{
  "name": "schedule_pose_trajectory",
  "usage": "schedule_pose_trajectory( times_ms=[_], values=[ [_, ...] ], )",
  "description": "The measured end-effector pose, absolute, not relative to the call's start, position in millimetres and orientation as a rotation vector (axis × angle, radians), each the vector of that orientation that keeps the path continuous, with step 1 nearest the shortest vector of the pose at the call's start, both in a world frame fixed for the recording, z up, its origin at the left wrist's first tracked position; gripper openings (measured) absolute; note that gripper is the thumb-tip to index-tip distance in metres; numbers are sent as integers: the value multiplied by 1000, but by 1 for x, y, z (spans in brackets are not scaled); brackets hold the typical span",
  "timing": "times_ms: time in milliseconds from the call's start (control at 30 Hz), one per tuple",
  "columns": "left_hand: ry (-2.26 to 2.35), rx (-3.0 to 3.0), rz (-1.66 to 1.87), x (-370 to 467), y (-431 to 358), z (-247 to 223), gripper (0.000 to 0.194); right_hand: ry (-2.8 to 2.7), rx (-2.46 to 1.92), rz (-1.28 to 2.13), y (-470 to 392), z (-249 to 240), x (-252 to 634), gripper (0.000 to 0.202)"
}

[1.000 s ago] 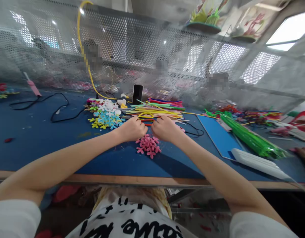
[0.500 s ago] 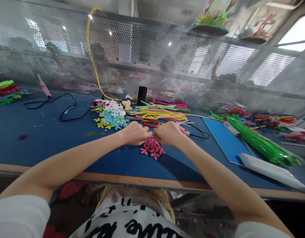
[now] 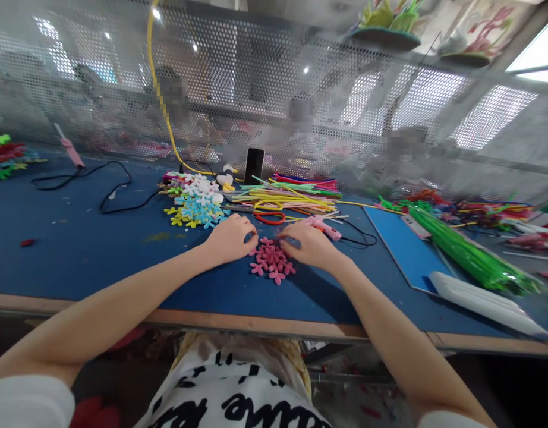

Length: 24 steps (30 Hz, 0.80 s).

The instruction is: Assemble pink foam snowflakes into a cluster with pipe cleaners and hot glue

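A small pile of pink flower shapes lies on the blue table. At the pile's left edge is my left hand, its fingers curved and parted from the thumb, touching or just over the flowers. My right hand curls in the same loose way at the right edge, thumb and fingers apart. Neither hand shows anything held. Just behind the hands are scissors with red and yellow handles and a pink glue gun.
White, blue and yellow flower shapes lie at back left, near coloured stems and an upright phone. A blue board, a green bundle and a white packet lie right. A perforated screen stands behind.
My hands have moved apart and their fingers have opened from closed pinches. The pink pile between them shows more fully. The view has shifted slightly.
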<state>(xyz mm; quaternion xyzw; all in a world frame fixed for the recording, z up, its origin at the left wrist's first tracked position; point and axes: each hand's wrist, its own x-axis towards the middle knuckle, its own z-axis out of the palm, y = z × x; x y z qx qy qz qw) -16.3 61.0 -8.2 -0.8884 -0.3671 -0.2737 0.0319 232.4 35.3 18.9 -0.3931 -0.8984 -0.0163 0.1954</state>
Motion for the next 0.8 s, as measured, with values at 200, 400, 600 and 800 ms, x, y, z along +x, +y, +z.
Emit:
schedule_pose_trajectory(
  times_ms=[200,400,600,800],
  values=[
    [-1167,-2816,-796,-11,52,-17,32,-2651,-1221,-5,28,14,229,27],
    [-1225,-3046,-886,-6,53,-22,44,-2565,-1297,174,31,6,227,23],
    [-1346,-3338,-1140,-3,51,-19,48,-2519,-1350,332,32,3,226,28],
    [-1402,-3418,-1324,-4,49,-18,52,-2527,-1319,337,32,5,223,22]
  ],
)
